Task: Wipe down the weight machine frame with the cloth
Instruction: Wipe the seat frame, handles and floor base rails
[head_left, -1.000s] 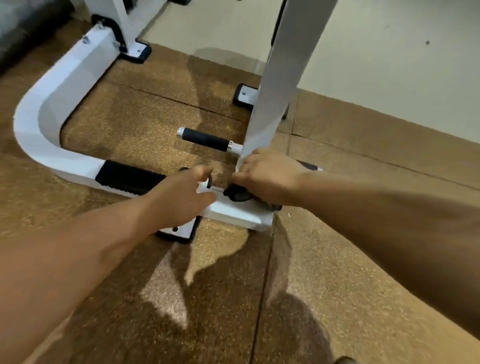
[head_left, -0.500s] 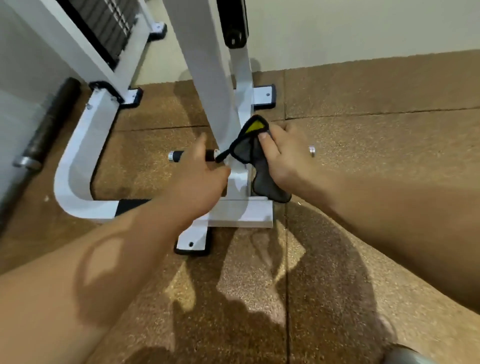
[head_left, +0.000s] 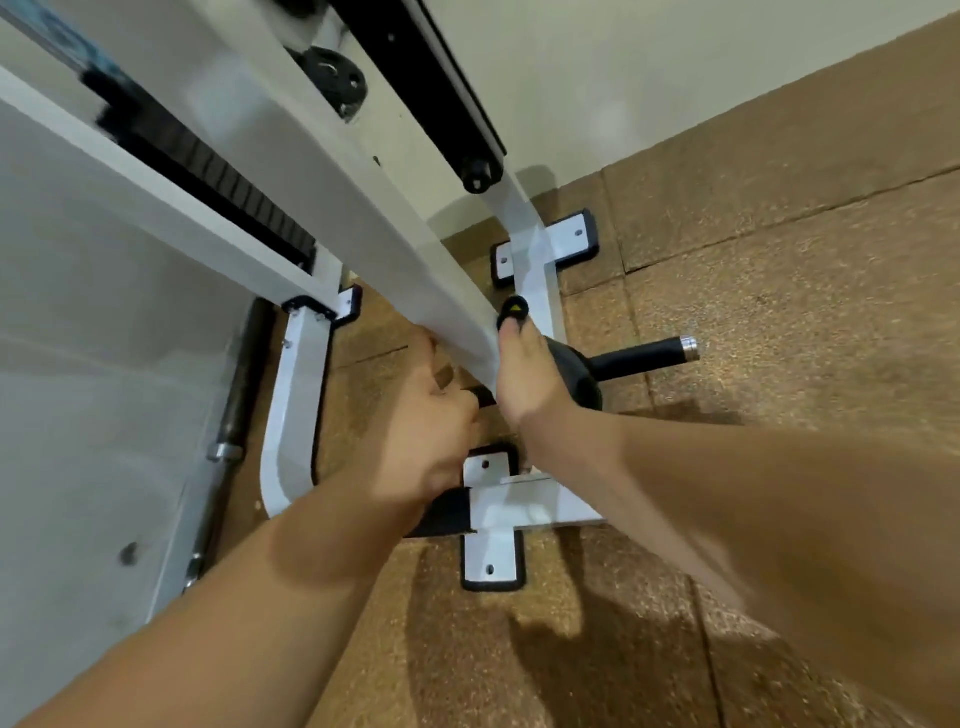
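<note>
The white weight machine frame (head_left: 363, 218) rises from the cork-coloured floor, its slanted upright post running from the upper left down to the middle of the view. My right hand (head_left: 527, 374) holds a dark cloth (head_left: 574, 376) with a yellow patch against the right side of that post, low down; the cloth shows above my fingertips and behind my palm. My left hand (head_left: 428, 421) is on the post's left side, fingers curled round something dark at its base that I cannot make out.
White base feet with black pads (head_left: 491, 540) sit under my hands, another foot (head_left: 550, 244) lies farther back. A black peg with a chrome tip (head_left: 644, 356) sticks out to the right. A dark barbell (head_left: 234, 415) lies along the left wall. The weight stack (head_left: 208, 171) hangs at upper left.
The view has swung upward and closer to the post. My right hand with the cloth has slid up the post's right side; my left hand stays at the post's base.
</note>
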